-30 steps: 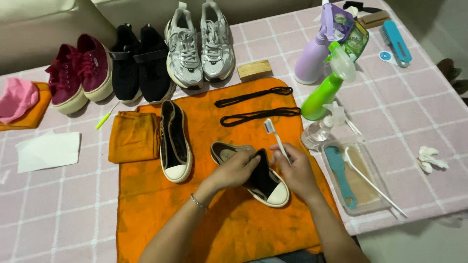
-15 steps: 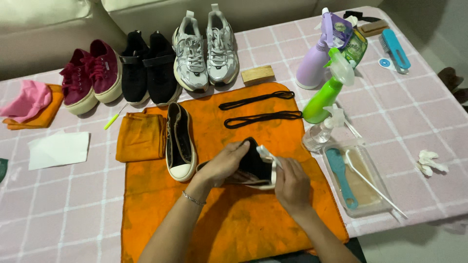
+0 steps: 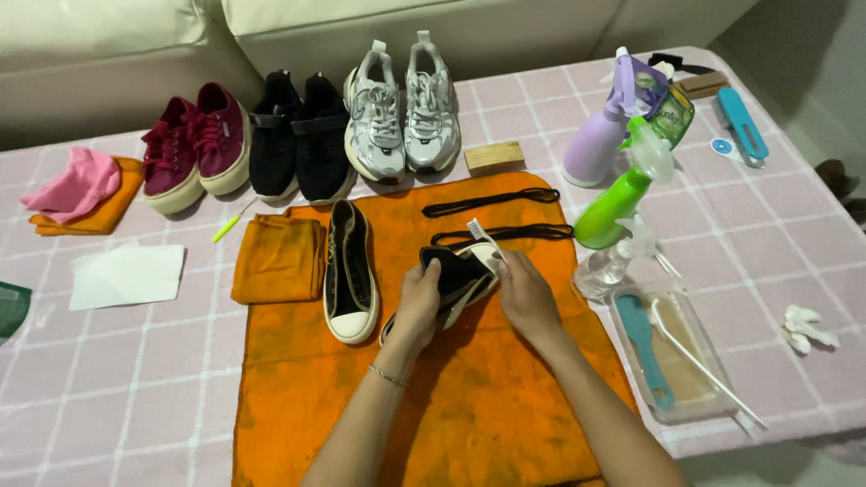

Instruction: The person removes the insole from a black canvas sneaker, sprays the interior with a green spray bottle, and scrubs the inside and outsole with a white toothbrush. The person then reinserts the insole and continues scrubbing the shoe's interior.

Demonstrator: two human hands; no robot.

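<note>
A black low sneaker [image 3: 454, 275] with a white sole is tilted up on its side over the orange cloth [image 3: 469, 406]. My left hand [image 3: 417, 302] grips its near side. My right hand [image 3: 526, 293] holds the toe end together with a white toothbrush [image 3: 480, 234], whose bristle head sticks up past the shoe. The matching black sneaker [image 3: 348, 268] lies flat just to the left, without laces. Two black shoelaces [image 3: 492, 200] lie on the cloth beyond the hands.
Maroon [image 3: 192, 149], black [image 3: 301, 136] and grey [image 3: 402, 110] shoe pairs line the far edge. Green [image 3: 613, 200] and lilac [image 3: 603, 135] spray bottles stand to the right. A clear tray [image 3: 677, 361] with brushes sits at right. A folded orange rag [image 3: 279, 260] and white paper [image 3: 126, 275] lie at left.
The sneaker lay flat under both hands; now it is lifted and tipped onto its side. The toothbrush stays in my right hand.
</note>
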